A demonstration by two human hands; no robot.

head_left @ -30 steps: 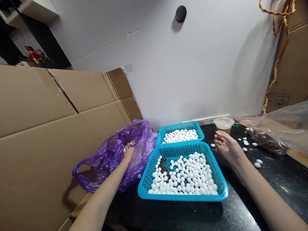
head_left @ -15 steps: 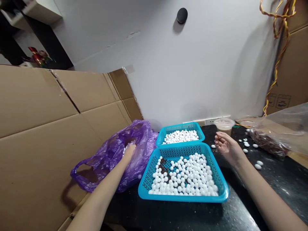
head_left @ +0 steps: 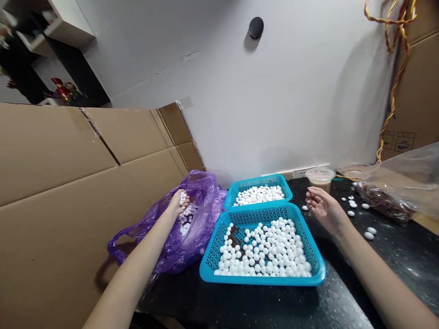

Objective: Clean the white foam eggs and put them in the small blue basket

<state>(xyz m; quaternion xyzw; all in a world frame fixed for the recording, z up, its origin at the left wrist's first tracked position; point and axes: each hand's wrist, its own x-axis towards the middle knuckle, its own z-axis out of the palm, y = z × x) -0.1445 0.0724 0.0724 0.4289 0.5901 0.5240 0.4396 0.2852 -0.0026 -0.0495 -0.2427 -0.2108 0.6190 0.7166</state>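
My left hand point(head_left: 179, 202) is raised at the mouth of a purple plastic bag point(head_left: 202, 214), cupped around several small white balls point(head_left: 185, 217), with more of them lying in the bag below. My right hand point(head_left: 320, 206) hovers palm-up, fingers loosely curled and holding nothing, just right of the near blue basket point(head_left: 313, 258). That basket holds many white balls and a patch of dark brown bits. A second blue basket point(head_left: 240, 185) behind it is also full of white balls.
A black countertop point(head_left: 387, 269) carries loose white pieces point(head_left: 369, 233), a lidded plastic cup point(head_left: 320, 176) and a clear bag of dark brown material point(head_left: 394, 192). Flattened cardboard point(head_left: 68, 183) stands along the left. A cardboard box with yellow-red ribbon point(head_left: 394, 77) rises at the right.
My left hand has come up out of the purple bag with a handful of white balls. My right hand has stayed in place.
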